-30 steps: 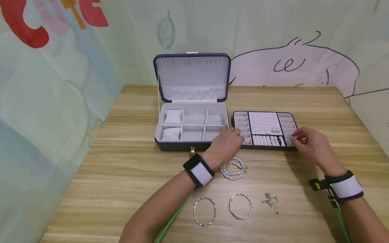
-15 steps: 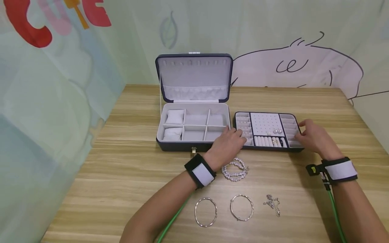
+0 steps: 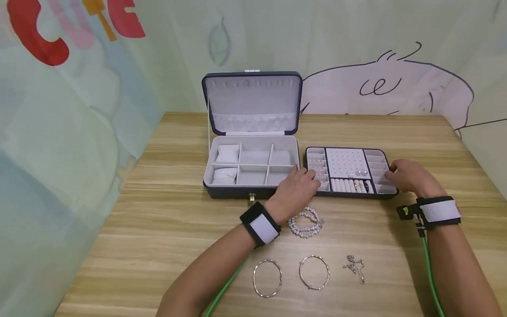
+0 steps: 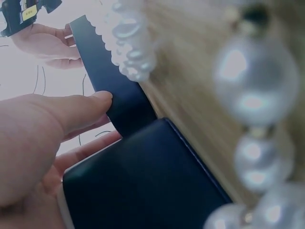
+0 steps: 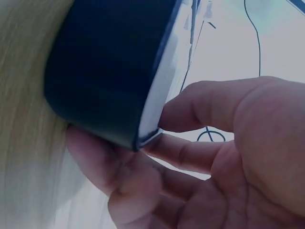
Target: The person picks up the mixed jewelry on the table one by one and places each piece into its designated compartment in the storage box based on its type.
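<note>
A dark blue jewelry tray (image 3: pixel 344 159) lies to the right of an open jewelry box (image 3: pixel 237 192). My left hand (image 3: pixel 294 193) reaches to the tray's left end; in the left wrist view, its thumb (image 4: pixel 97 105) presses the tray's dark wall (image 4: pixel 102 62), with fingers behind, beside the box corner (image 4: pixel 138 176). At the other end, my right hand (image 3: pixel 413 176) pinches the tray's right edge. Up close in the right wrist view, the thumb (image 5: pixel 186 112) is on the pale inner side and the fingers curl under the dark outer wall (image 5: pixel 109 67). Rings and pearl earrings (image 3: pixel 361 172) sit in the tray.
A pearl bracelet (image 3: pixel 305 229) lies close below my left hand. Nearer the front are two silver bangles, the left bangle (image 3: pixel 254 281) and the right bangle (image 3: pixel 328 273), and a silver chain (image 3: pixel 351 265). The box's raised lid (image 3: pixel 253 99) stands near the curtain backdrop.
My right hand has moved from over the tray's front right compartments to its right edge, and now pinches it. The left hand has stayed at the tray's left end.
</note>
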Tool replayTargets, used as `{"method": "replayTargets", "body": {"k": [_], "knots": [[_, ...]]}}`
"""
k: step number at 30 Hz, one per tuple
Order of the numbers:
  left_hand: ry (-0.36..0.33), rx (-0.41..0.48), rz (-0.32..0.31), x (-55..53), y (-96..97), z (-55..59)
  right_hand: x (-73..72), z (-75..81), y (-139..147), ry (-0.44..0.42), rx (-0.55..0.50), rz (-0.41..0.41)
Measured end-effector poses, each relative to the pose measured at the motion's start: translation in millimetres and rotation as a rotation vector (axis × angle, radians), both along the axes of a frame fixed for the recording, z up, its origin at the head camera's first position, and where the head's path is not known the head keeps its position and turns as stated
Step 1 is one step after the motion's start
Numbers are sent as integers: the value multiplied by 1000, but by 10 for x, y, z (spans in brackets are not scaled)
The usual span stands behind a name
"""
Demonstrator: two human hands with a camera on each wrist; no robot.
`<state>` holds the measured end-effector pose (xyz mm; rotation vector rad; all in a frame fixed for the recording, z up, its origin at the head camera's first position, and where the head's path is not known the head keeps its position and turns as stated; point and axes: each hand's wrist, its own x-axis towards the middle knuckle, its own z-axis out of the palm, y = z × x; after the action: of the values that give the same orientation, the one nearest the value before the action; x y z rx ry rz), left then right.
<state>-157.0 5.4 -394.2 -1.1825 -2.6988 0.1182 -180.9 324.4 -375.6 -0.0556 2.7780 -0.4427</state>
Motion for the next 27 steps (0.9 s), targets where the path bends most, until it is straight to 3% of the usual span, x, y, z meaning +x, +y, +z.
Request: {"method": "replayTargets", "body": {"k": [5,18,27], "knots": [[-9,-5,10,16,23,21,7,25,3,-34,-26,-34],[-46,-16,56,55,45,14,27,15,-10,-69,-61,-26],[-10,-79,83,47,99,60,-1,16,-7,-67,-48,-14]]}}
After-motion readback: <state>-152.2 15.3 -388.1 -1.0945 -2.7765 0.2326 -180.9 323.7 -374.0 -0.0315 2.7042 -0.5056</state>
